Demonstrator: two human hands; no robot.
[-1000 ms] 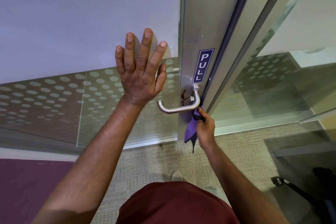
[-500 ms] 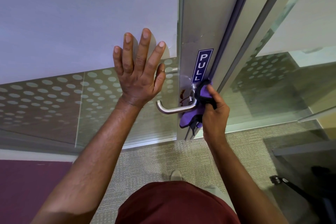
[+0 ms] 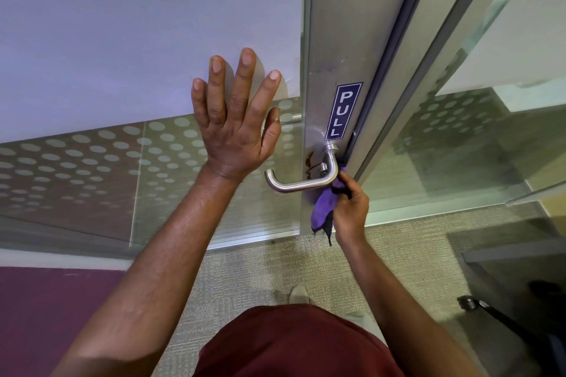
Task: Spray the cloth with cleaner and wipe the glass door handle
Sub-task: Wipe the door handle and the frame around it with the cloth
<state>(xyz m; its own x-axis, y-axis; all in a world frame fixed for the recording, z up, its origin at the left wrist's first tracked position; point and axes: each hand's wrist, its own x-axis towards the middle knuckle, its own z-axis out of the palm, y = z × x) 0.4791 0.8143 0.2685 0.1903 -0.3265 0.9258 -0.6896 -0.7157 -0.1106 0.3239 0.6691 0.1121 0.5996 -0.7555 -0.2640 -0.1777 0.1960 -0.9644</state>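
- The cloth (image 3: pixel 324 203) is purple, with a dark, almost black edge and a dark thread hanging at the bottom.
- The handle (image 3: pixel 301 184) is brushed silver metal.
- The door frame (image 3: pixel 333 40) is matt silver-grey, with brown rusty smears (image 3: pixel 310 164) beside the handle.
- The sign (image 3: pixel 343 110) is dark navy blue with white letters reading PULL and a thin white border.
- The glass door (image 3: pixel 107 40) is frosted pale lilac-grey above; below runs a band of pale frosted dots (image 3: pixel 101 159) in rows.
- The carpet (image 3: pixel 260 272) is beige-grey with a fine woven texture; a purple-maroon patch (image 3: pixel 39 315) lies at the left.
- The shirt (image 3: pixel 294 346) is dark maroon.
- The shoe (image 3: pixel 299 294) is light beige.
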